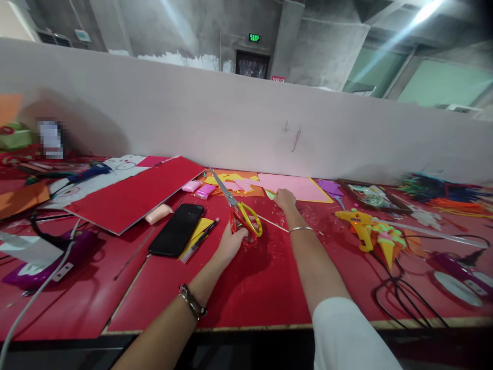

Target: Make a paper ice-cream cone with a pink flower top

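Note:
My left hand (233, 241) is closed round the handles of a pair of scissors (232, 199), one loop red and the other yellow. The metal blades look closed and point up and left, over the table. Farther forward, my right hand (285, 199) has its fingers drawn together at a small pale green piece of paper (271, 195). Part of that piece is hidden by the fingers. Just beyond lies a pink sheet (295, 186) with a yellow edge. Pink and yellow paper scraps (234, 181) rest on orange paper (252, 193) beside it.
Left of the scissors lie a black phone (176, 229), a pen (200, 240) and a large red board (134, 198). On the right are a yellow glue gun (356, 226) with cables, a tray (375, 196) and bundled pipe cleaners (435, 190). A white partition (215, 123) closes the back.

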`<state>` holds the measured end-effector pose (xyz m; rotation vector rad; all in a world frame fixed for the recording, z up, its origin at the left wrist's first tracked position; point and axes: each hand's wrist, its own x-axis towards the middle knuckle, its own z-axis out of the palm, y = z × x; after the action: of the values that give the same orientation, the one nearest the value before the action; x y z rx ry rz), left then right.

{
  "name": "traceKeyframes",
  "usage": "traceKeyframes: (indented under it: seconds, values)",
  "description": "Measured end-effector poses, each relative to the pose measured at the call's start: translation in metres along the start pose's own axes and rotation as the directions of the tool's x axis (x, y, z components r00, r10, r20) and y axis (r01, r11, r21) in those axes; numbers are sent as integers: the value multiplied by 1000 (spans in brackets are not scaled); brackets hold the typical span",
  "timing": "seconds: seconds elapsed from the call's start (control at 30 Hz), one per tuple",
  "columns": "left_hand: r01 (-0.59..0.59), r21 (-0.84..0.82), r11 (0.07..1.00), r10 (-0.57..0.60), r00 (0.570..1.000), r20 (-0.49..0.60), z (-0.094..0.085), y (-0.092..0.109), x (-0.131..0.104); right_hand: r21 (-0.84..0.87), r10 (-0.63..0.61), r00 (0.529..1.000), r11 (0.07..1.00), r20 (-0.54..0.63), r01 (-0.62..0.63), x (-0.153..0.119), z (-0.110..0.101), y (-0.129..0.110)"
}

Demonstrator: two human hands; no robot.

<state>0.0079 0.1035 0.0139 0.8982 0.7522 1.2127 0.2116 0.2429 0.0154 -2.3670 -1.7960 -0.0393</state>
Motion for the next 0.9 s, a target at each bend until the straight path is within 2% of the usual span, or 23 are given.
traceKeyframes:
  seconds: [0.23,0.4,0.67,0.9]
  values:
    - [18,-12,1000,-18,1000,12,0,-2,2,47,5,999,999,-45,-3,10,4,15]
    - [16,1,1000,-16,999,36,-1,-3,4,116,33,990,993,-140,-17,5,17,21]
    - [22,5,1000,-22,1000,14,1,0,2,234,84,963,972,-256,-22,4,29,27]
    - [46,-15,999,-46,999,-1,2,0,2,234,64,963,972,-260,-1,6,33,24]
